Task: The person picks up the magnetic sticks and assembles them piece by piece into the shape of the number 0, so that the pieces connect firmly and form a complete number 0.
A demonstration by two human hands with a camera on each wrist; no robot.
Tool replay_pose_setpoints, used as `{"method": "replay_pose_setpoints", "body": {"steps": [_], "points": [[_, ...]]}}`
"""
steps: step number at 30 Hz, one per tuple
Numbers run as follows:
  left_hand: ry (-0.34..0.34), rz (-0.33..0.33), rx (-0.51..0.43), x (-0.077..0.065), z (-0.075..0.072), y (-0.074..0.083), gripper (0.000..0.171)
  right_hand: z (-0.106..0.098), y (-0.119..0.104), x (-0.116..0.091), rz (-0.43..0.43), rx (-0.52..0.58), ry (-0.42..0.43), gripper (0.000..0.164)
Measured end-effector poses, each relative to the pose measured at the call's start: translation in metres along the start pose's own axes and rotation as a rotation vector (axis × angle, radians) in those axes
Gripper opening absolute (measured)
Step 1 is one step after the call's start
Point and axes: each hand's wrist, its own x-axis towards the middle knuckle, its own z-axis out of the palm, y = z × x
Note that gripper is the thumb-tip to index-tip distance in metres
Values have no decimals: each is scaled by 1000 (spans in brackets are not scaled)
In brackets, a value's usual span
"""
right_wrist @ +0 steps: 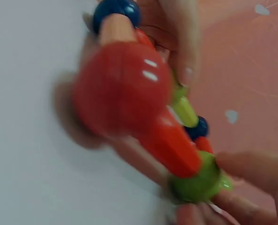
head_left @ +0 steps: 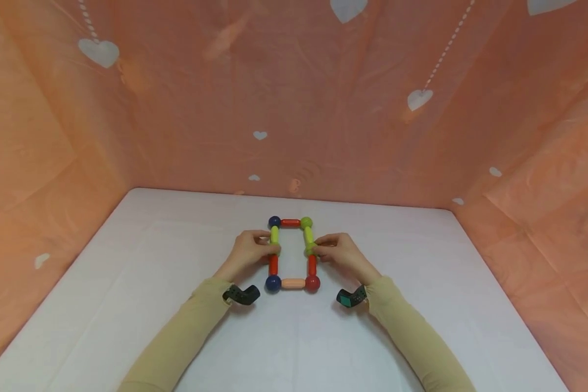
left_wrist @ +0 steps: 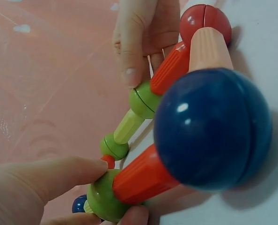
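A long rectangle of magnetic balls and rods lies in front of me. Its far side has a blue ball (head_left: 274, 221), a red rod (head_left: 291, 222) and a green ball (head_left: 306, 222). Along the near side a peach rod (head_left: 293, 283) joins a larger blue ball (head_left: 273, 283) to a red ball (head_left: 312, 283). Each long side runs through a yellow-green rod, a middle green ball and a red rod. My left hand (head_left: 249, 252) pinches the left middle green ball (left_wrist: 106, 194) between thumb and fingers. Opposite it, my right hand (head_left: 344, 255) pinches the right middle green ball (right_wrist: 195, 183).
The rectangle is on a white table (head_left: 127, 305). Orange cloth (head_left: 294, 98) with white hearts rises behind the table and along both sides. Dark wrist straps stick out below the left (head_left: 242, 294) and right (head_left: 351, 297) sleeves.
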Motion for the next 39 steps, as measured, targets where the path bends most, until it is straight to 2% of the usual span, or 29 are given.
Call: {"method": "replay_pose_setpoints", "body": {"steps": [6, 11, 15, 21, 26, 31, 35, 39], "points": [[46, -21, 35, 10, -1, 3, 50, -16, -5, 25, -9, 49, 19, 33], [86, -17, 114, 23, 1, 7, 53, -21, -7, 52, -9, 6, -7, 41], [111, 1, 152, 32, 5, 11, 51, -17, -10, 65, -15, -57, -39, 44], [111, 1, 138, 36, 8, 12, 50, -12, -10, 69, -16, -142, 16, 34], [114, 39, 147, 38, 6, 13, 48, -12, -12, 67, -14, -132, 46, 32], [119, 36, 122, 37, 3, 13, 47, -12, -8, 69, -15, -82, 45, 33], [97, 18, 84, 35, -2, 10, 47, -11, -5, 70, -22, -37, 45, 35], [28, -28, 15, 27, -8, 8, 46, -11, -6, 65, -7, -27, 67, 39]]}}
